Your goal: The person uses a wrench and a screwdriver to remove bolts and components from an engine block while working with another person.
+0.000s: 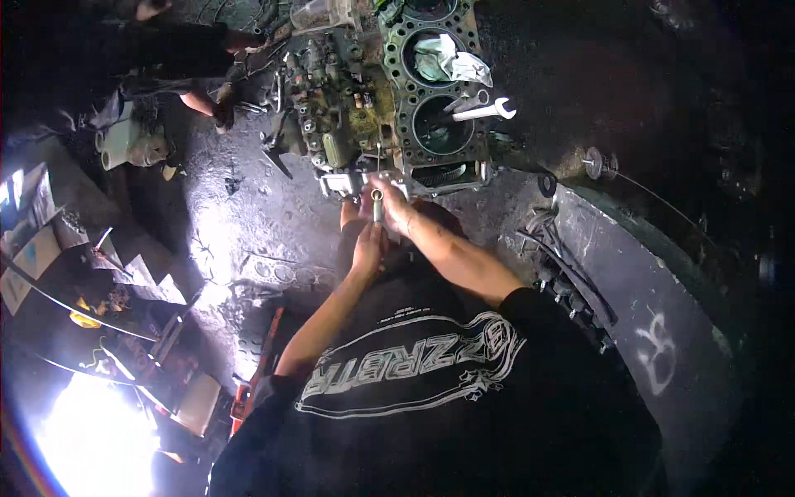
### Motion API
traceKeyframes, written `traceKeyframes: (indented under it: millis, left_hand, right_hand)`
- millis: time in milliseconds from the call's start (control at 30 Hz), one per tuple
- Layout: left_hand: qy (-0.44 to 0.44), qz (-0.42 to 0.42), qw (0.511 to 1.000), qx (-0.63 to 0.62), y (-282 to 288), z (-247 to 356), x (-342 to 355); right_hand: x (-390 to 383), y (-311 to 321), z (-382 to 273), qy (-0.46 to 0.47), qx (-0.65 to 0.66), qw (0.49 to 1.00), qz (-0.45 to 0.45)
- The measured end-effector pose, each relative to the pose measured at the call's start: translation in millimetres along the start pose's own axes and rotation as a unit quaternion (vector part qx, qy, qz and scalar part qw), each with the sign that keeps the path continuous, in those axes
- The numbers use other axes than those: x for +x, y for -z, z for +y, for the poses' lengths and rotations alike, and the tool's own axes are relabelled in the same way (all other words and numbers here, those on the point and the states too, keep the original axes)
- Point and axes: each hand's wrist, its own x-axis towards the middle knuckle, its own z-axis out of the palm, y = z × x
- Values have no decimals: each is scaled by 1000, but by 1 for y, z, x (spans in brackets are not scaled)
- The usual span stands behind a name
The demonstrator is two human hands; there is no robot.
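In my left hand (369,247), closed round its handle, is a ring-ended wrench (378,209) with the ring pointing away from me. My right hand (391,205) is just beyond and beside that ring, at the near edge of the engine block (402,132). Its fingers are curled and partly hidden, so what they grip does not show clearly. A thin rod (379,156) rises just past these fingers. Left of the open cylinders, a greasy mechanical assembly (319,108) adjoins the block. A pale metal bracket (335,182) lies by its near end.
A large open-end wrench (487,110) and a crumpled rag (447,60) rest on the cylinders. Another person's hand (222,114) is at the upper left. A grey panel (638,282) stands right, a flat gasket (281,269) lies left, and a bright lamp (95,439) glares lower left.
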Motion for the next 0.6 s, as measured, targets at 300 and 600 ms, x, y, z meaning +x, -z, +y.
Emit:
traceKeyframes:
  millis: [300,600]
  left_hand:
    - [76,-79,992,-61,9,-83,35]
    - [48,10,998,-51,0,-34,20]
  right_hand:
    - [10,-10,22,-2,-46,996,78]
    - [12,-30,9,-2,-112,970,215]
